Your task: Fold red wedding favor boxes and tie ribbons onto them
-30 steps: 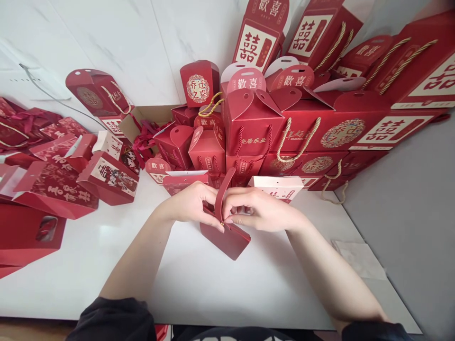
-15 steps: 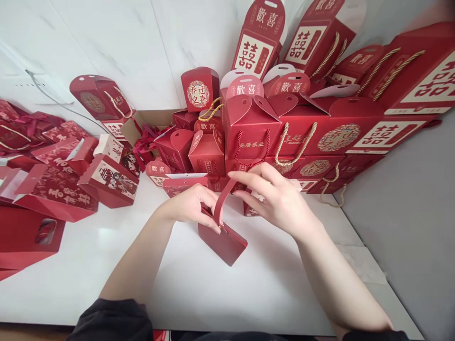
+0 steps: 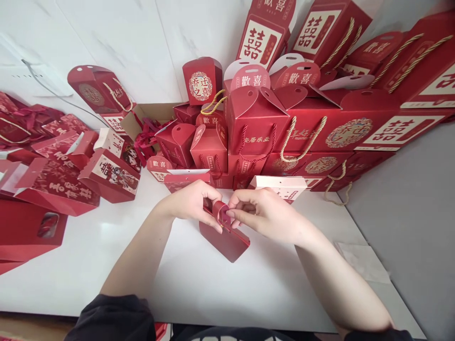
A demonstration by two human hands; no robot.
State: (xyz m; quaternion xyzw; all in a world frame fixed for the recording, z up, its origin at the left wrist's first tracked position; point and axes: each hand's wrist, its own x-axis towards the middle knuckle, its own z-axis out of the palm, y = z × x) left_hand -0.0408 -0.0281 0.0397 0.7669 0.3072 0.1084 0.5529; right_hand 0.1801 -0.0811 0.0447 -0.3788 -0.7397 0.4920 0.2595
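Note:
A small dark red gift box [image 3: 225,241] stands tilted just above or on the white table in front of me; I cannot tell if it touches. My left hand [image 3: 194,203] grips its top edge, thumb on the near side close to a small gold-coloured fitting. From the top rises a red strap [image 3: 219,208], now bent into a loop. My right hand [image 3: 265,213] is closed, pinching the strap's free end between thumb and fingers above the box top. The fingers hide part of the strap and of the box's top edge.
Stacked red gift boxes [image 3: 256,113] with rope handles fill the back and right. More red boxes [image 3: 59,187] crowd the left side of the white table [image 3: 192,289]. An open carton [image 3: 152,111] holds red ribbons. A grey wall [image 3: 419,208] bounds the right.
My right hand has come down and left, bending the upright strap into a loop over the box top. Its spread fingers have closed. The left hand keeps its grip. The view has shifted slightly.

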